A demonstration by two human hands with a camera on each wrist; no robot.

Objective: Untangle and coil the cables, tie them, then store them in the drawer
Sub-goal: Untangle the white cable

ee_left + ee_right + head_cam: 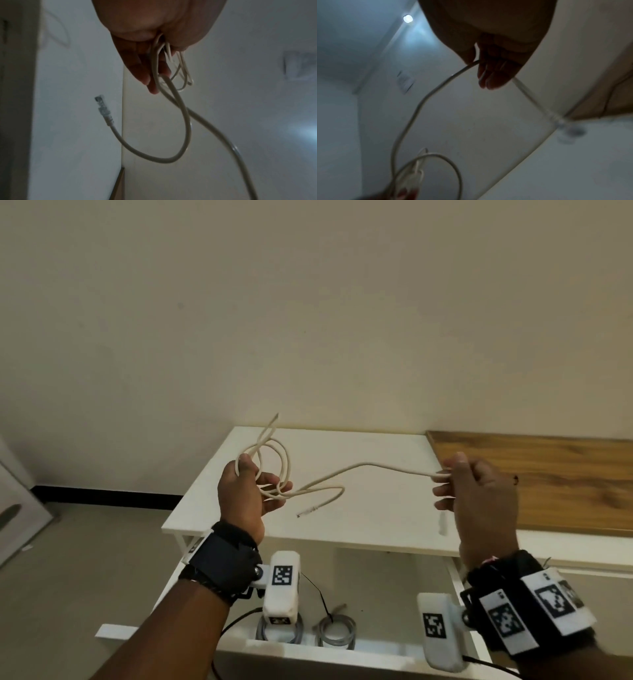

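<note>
A thin cream cable (370, 465) hangs in the air above the white table (359, 529). My left hand (246, 491) grips several loops of it (281, 463), thumb pressed on the strands. One plug end (306, 511) dangles below the loops; the left wrist view shows that plug (102, 108) and the loops (171, 65) in my fingers. My right hand (476, 487) pinches the free stretch of cable (426, 97) out to the right, and its other plug end (563, 121) hangs past my fingers. Below, the open drawer (342, 655) holds two grey coiled cables (335, 631).
A wooden surface (565, 484) adjoins the white table on the right. A beige wall rises behind. Bare floor lies to the left, with a white panel (17, 508) at the left edge. A black tie (320, 597) sticks up from a coil in the drawer.
</note>
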